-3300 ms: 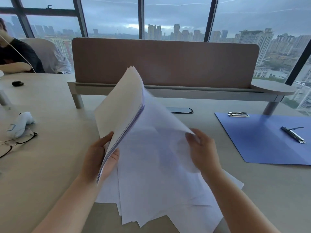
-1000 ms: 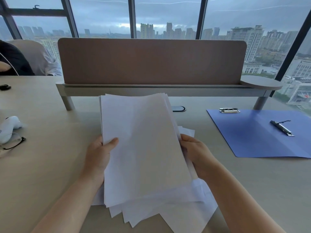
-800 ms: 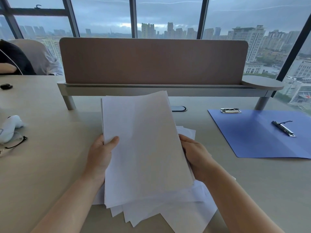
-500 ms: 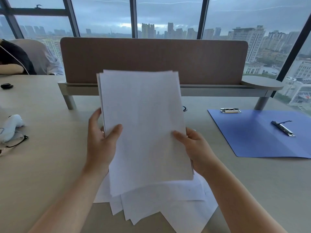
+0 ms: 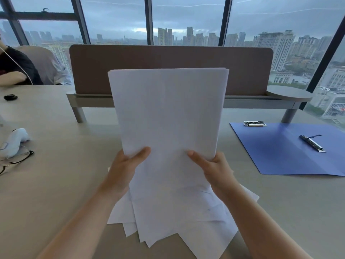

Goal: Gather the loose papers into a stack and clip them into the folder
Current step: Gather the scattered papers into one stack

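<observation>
My left hand (image 5: pixel 124 166) and right hand (image 5: pixel 214 167) pinch the upright stack of white paper sheets (image 5: pixel 168 113) by its lower corners, above loose white sheets (image 5: pixel 186 221) on the beige table (image 5: pixel 56 184).

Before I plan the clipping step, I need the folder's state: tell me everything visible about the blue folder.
The blue folder lies open and flat on the desk, right of the held papers, running out of view at the right. It looks like matte plastic or card, with a faint crease. A metal clip sits at its far edge; a second clip bar lies diagonally on it. No paper is in it, no hand touches it.
</observation>
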The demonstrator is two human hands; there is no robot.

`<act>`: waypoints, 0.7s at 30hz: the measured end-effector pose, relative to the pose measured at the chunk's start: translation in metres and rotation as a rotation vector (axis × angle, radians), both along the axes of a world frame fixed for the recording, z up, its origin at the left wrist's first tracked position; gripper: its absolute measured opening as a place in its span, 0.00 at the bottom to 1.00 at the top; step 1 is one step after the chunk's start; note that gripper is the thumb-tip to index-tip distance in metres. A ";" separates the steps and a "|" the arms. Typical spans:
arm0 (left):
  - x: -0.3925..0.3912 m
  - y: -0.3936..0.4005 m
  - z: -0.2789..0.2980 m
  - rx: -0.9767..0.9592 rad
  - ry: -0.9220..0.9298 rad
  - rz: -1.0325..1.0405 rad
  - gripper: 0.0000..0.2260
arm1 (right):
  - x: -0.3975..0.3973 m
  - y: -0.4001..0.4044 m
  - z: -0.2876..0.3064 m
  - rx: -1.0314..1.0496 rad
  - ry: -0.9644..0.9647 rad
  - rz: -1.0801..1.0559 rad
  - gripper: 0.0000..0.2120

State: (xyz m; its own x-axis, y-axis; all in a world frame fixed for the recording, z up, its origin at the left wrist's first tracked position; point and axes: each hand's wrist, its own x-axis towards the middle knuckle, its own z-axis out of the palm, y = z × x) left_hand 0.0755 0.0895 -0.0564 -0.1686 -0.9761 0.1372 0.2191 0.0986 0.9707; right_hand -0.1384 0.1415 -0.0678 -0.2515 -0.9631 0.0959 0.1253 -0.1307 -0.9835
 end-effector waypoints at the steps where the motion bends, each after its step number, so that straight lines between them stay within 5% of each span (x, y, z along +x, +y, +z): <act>1: -0.001 -0.001 0.002 0.009 0.004 0.019 0.06 | 0.001 -0.001 0.001 0.003 0.008 -0.007 0.09; 9: 0.002 -0.018 -0.012 0.008 -0.107 0.106 0.06 | 0.003 -0.006 -0.008 0.128 0.126 -0.033 0.11; 14: 0.025 -0.049 -0.031 0.299 0.306 0.185 0.10 | -0.006 -0.017 -0.007 0.130 0.137 -0.124 0.20; 17: 0.048 -0.059 -0.040 0.536 0.584 -0.086 0.05 | -0.018 -0.037 -0.018 0.214 0.676 -0.138 0.14; 21: 0.053 -0.061 -0.047 0.530 0.862 -0.249 0.35 | -0.022 -0.069 -0.016 0.420 1.160 0.066 0.34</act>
